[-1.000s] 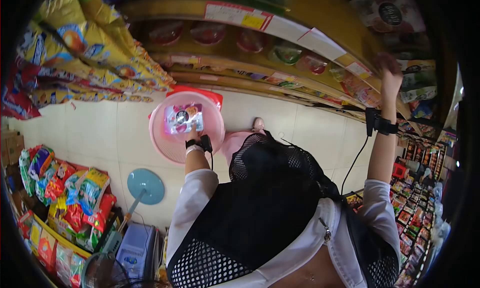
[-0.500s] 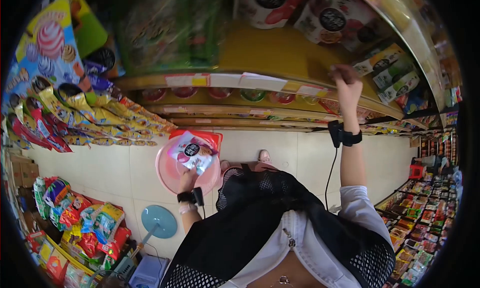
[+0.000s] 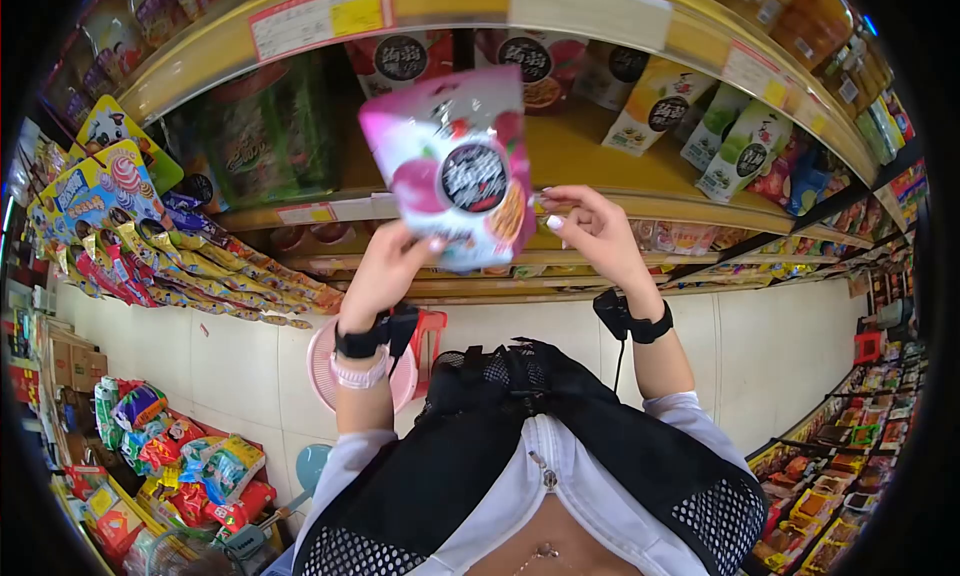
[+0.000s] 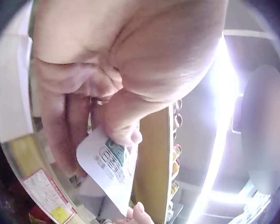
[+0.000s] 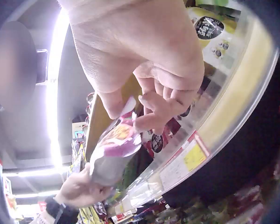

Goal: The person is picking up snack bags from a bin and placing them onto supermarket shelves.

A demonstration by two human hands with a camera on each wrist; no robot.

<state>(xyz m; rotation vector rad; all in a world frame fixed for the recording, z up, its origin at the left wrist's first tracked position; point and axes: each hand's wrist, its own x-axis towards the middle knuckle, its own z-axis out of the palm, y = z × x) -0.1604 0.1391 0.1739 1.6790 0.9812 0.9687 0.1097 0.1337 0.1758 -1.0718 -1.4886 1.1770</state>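
A pink-and-white pouch with a round black label stands tilted in front of the shelf in the head view. My left hand pinches its lower left corner between thumb and fingers; the left wrist view shows the thumb pressed on the pouch. Beside the pouch's right edge, my right hand has its fingers loosely bent. In the right wrist view the pouch's corner lies between the right thumb and forefinger; whether they touch it is unclear.
Similar pouches stand on the shelf behind. Yellow snack bags hang at the left. Below are a pink basket, a red stool and a heap of colourful packets.
My left hand has lifted the pouch from over the basket up to the shelf's front. My right hand has come down and left from the shelf toward the pouch.
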